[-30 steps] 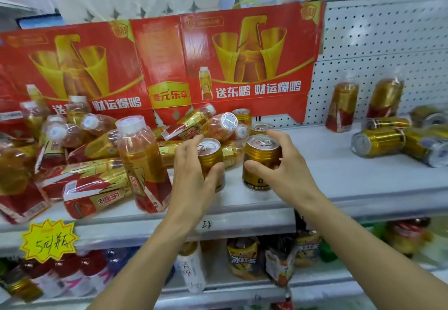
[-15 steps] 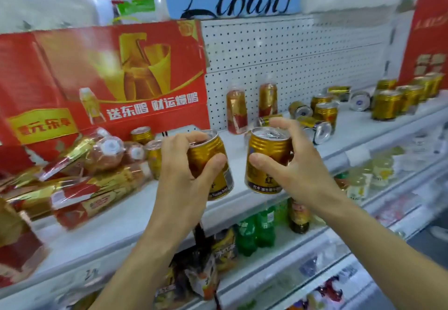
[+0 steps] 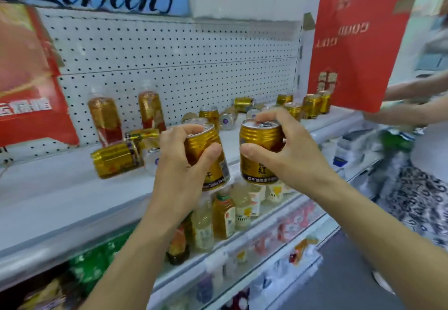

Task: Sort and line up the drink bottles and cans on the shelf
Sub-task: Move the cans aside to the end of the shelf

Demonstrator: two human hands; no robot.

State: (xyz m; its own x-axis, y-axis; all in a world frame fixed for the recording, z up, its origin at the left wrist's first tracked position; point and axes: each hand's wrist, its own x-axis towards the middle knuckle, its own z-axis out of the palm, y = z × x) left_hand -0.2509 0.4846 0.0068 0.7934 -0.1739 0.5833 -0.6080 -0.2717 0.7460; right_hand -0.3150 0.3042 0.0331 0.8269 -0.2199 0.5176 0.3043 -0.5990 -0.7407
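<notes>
My left hand [image 3: 180, 166] grips a gold can [image 3: 213, 161], tilted and held in the air above the white shelf [image 3: 60, 195]. My right hand [image 3: 288, 154] holds a second gold can [image 3: 260, 154] upright beside it, also off the shelf. Behind them, several gold cans lie on their sides; one fallen can [image 3: 115, 159] lies at the left. Two amber bottles [image 3: 105, 120] stand against the pegboard. An upright group of gold cans [image 3: 312, 104] stands at the shelf's far right.
A red carton [image 3: 26, 79] stands at the left, a red sign [image 3: 358, 43] hangs at the right. Another person's arms [image 3: 402, 108] reach in at the far right. Lower shelves hold bottled drinks [image 3: 223, 215].
Both hands have lifted their cans off the shelf and carried them to the right; the view has swung right, away from the pile of bottles toward the scattered cans.
</notes>
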